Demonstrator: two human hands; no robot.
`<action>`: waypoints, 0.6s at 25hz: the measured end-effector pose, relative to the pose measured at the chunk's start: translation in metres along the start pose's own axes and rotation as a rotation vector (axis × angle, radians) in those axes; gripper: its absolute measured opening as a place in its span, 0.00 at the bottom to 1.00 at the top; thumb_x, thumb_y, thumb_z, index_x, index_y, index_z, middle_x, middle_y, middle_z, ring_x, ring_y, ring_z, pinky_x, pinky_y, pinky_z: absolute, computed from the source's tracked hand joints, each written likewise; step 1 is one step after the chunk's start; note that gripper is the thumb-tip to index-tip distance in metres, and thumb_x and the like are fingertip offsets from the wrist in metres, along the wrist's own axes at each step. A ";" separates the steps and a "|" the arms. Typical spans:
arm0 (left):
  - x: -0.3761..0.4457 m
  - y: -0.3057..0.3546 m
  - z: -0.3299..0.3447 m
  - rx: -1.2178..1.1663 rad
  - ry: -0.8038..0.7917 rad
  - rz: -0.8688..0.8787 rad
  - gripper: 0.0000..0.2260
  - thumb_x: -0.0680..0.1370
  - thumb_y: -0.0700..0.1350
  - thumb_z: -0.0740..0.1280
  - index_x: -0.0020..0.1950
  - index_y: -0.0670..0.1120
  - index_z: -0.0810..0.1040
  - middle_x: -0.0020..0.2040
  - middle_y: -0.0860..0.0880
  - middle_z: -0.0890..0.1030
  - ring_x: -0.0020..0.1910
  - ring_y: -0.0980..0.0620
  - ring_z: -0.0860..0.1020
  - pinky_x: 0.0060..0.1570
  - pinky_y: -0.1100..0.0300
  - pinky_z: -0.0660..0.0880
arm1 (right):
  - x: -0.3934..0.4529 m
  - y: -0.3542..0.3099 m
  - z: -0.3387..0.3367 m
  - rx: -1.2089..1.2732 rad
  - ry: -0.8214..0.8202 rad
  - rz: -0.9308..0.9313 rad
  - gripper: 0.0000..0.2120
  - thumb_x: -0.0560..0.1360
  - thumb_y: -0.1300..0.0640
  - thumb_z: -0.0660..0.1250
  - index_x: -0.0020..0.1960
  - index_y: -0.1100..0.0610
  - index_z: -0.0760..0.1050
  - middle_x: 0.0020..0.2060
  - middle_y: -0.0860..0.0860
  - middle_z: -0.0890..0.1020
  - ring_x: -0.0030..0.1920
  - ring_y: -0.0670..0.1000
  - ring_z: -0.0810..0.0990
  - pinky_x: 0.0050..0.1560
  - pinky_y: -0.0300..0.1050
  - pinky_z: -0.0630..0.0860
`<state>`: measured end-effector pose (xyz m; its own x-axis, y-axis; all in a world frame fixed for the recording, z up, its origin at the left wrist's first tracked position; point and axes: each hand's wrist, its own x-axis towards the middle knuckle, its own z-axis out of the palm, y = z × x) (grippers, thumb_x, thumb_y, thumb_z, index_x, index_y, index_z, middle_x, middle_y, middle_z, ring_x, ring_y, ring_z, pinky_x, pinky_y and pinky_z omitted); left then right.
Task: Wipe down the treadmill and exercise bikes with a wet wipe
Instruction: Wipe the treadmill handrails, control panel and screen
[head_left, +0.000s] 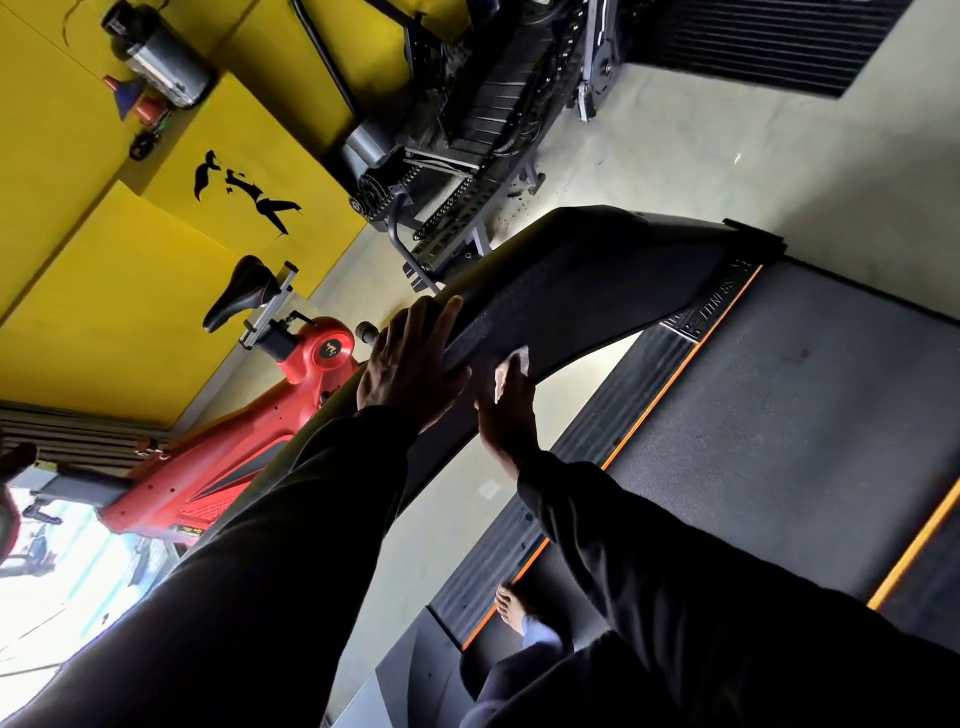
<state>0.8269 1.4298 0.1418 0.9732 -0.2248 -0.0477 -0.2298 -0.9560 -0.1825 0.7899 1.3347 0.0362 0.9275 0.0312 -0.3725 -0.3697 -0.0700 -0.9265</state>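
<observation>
On the treadmill (779, 415), both hands worked its one black arm (571, 291). One red exercise bike (249, 426) stood beside it. Left hand (410, 364) lay flat against the arm, fingers straight. Right hand (506, 410) pressed one white wipe (519, 358) to the arm's edge with extended fingers.

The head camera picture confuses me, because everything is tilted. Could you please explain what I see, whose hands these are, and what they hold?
The camera sits on a person's head and looks down, tilted, so the room leans. Both hands belong to that person, who stands on a treadmill; its belt has orange edges. The left hand rests with straight fingers on the treadmill's black side arm. The right hand presses a white wet wipe against the arm's edge. Behind stands a red exercise bike before a yellow wall.
</observation>
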 end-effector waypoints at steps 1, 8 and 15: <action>0.000 0.001 0.000 -0.003 0.002 -0.004 0.37 0.75 0.58 0.70 0.79 0.49 0.59 0.73 0.43 0.65 0.70 0.41 0.66 0.64 0.44 0.69 | 0.002 0.002 -0.003 0.006 -0.034 0.058 0.37 0.80 0.42 0.57 0.79 0.50 0.40 0.79 0.56 0.48 0.77 0.57 0.55 0.74 0.57 0.62; 0.005 0.004 -0.001 -0.005 0.002 -0.007 0.37 0.76 0.59 0.69 0.79 0.49 0.58 0.75 0.44 0.64 0.71 0.41 0.65 0.65 0.44 0.68 | 0.001 0.003 -0.007 0.038 -0.042 -0.026 0.30 0.80 0.54 0.56 0.79 0.54 0.49 0.78 0.57 0.53 0.77 0.57 0.56 0.72 0.50 0.63; 0.008 0.005 0.003 0.022 -0.016 0.056 0.35 0.78 0.59 0.66 0.80 0.50 0.56 0.78 0.44 0.61 0.73 0.41 0.63 0.69 0.45 0.64 | 0.000 -0.005 -0.009 0.046 0.118 -0.081 0.23 0.80 0.52 0.59 0.74 0.57 0.63 0.72 0.58 0.66 0.71 0.56 0.67 0.68 0.51 0.70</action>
<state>0.8337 1.4240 0.1378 0.9587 -0.2747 -0.0737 -0.2841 -0.9376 -0.2007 0.7921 1.3261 0.0418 0.9535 -0.0822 -0.2899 -0.2928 -0.0264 -0.9558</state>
